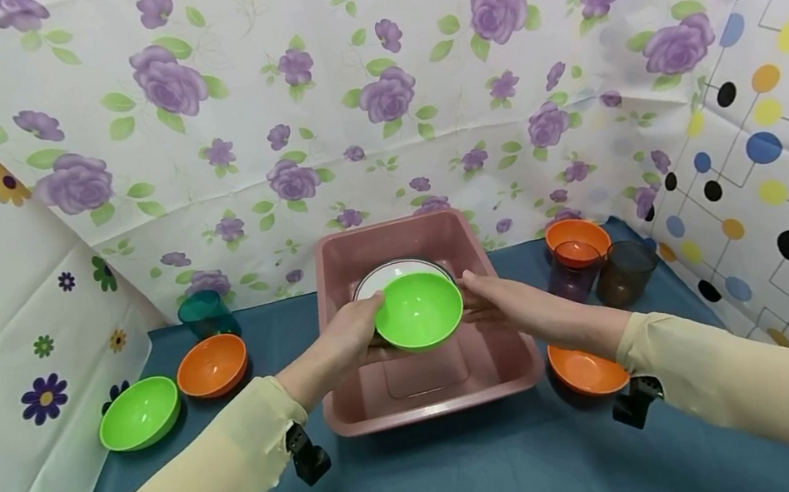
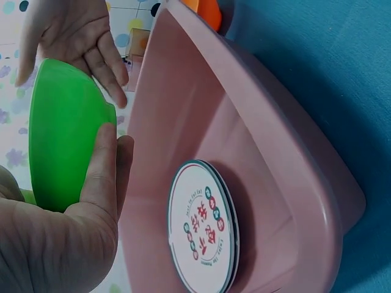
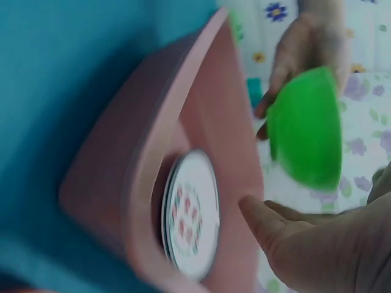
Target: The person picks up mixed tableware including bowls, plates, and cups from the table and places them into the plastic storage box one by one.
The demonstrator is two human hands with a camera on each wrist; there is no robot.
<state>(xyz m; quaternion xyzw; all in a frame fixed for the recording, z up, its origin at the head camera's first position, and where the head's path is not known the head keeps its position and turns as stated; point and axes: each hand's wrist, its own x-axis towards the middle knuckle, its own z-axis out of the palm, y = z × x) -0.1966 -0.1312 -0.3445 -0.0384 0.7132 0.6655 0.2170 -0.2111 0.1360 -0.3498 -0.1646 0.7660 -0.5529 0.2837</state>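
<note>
A bright green bowl (image 1: 419, 311) is held over the pink basin (image 1: 437, 416). My left hand (image 1: 349, 332) grips it at the left side, thumb at the rim and fingers under the base (image 2: 85, 195). On the other side my right hand (image 1: 504, 298) has its fingers stretched out, and a gap shows between them and the bowl in the right wrist view (image 3: 305, 244). Below, a small stack of white plates (image 2: 201, 232) with red printed marks and a dark rim lies on the basin floor, partly hidden by the bowl in the head view.
Left of the basin are a green bowl (image 1: 140, 414), an orange bowl (image 1: 212, 366) and a teal cup (image 1: 205, 313). At right are an orange bowl (image 1: 588, 370), more orange bowls (image 1: 578, 235), a purple cup (image 1: 571, 276) and a dark brown cup (image 1: 626, 274). Patterned sheets (image 1: 340, 77) enclose the table.
</note>
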